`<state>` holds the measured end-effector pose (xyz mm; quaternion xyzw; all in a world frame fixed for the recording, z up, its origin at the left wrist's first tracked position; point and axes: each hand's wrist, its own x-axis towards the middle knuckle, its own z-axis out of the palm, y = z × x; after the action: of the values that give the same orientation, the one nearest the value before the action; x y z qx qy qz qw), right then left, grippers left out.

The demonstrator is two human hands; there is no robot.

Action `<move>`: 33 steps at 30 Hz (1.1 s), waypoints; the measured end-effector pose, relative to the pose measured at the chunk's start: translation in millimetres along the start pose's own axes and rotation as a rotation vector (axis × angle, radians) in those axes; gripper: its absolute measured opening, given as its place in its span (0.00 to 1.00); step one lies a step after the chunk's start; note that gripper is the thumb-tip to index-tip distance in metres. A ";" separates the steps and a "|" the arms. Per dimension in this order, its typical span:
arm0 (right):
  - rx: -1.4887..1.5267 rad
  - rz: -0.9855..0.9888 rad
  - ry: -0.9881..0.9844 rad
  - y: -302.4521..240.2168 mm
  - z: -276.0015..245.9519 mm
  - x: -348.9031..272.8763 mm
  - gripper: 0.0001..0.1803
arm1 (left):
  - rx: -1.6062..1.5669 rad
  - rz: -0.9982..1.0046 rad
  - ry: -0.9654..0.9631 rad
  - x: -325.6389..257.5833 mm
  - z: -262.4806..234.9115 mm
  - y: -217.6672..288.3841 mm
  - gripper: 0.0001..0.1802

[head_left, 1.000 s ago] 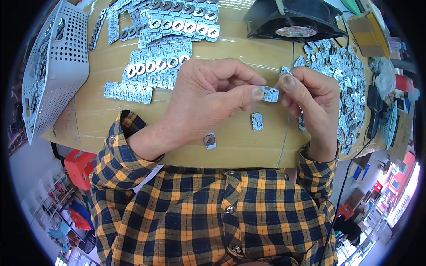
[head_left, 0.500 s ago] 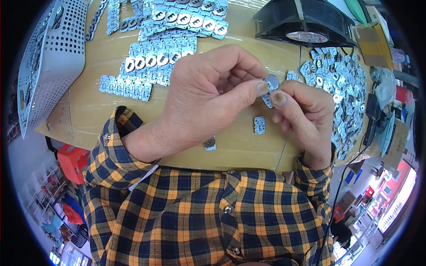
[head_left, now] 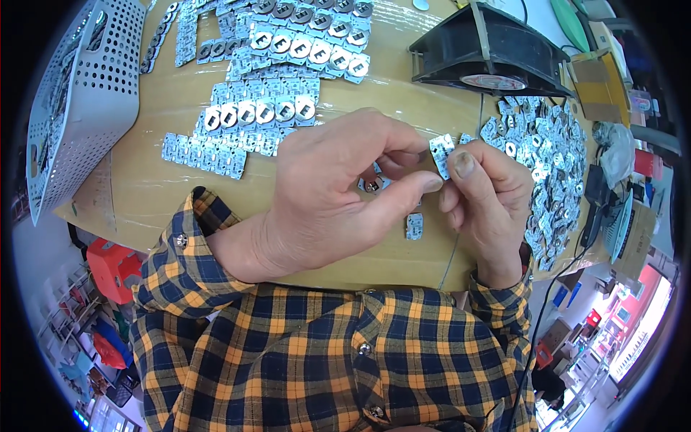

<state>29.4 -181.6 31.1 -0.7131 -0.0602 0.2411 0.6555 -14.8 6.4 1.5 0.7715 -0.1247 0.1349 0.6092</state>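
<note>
My right hand [head_left: 489,191] pinches a small silvery circuit board [head_left: 442,155] between thumb and fingers, its component side showing. My left hand [head_left: 345,187] is just left of it, with thumb and forefinger apart and curved. No object shows between those two fingertips. Through the gap of my left hand part of another board [head_left: 372,184] with a round metal piece is visible; I cannot tell whether it lies on the table or is under the fingers. One loose board [head_left: 414,226] lies on the table below my hands.
Rows of joined boards [head_left: 288,108], many with round metal discs, lie at the back left. A perforated grey basket [head_left: 108,93] stands at the left edge. A heap of loose boards [head_left: 554,173] covers the right side, with a black fan [head_left: 493,54] behind it.
My left fingers have parted and drawn back from the board. The grey round disc at my fingertips is no longer visible. The board in my right hand now shows its component side. The view has shifted slightly.
</note>
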 end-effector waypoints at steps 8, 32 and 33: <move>-0.131 -0.161 -0.095 5.9 -4.0 1.0 0.09 | 0.079 0.056 -0.055 4.4 -3.6 -2.0 0.12; -0.075 0.007 -0.026 -0.2 -3.2 13.8 0.16 | -0.061 -0.164 -0.067 0.0 -7.1 -1.5 0.18; -0.234 -0.068 -0.049 3.3 -12.3 18.1 0.15 | -0.020 -0.146 -0.061 5.3 -14.5 0.9 0.21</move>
<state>49.7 -186.0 23.4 -0.7762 -0.1280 0.2276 0.5739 -11.0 20.1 7.4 0.7762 -0.0879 0.0653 0.6209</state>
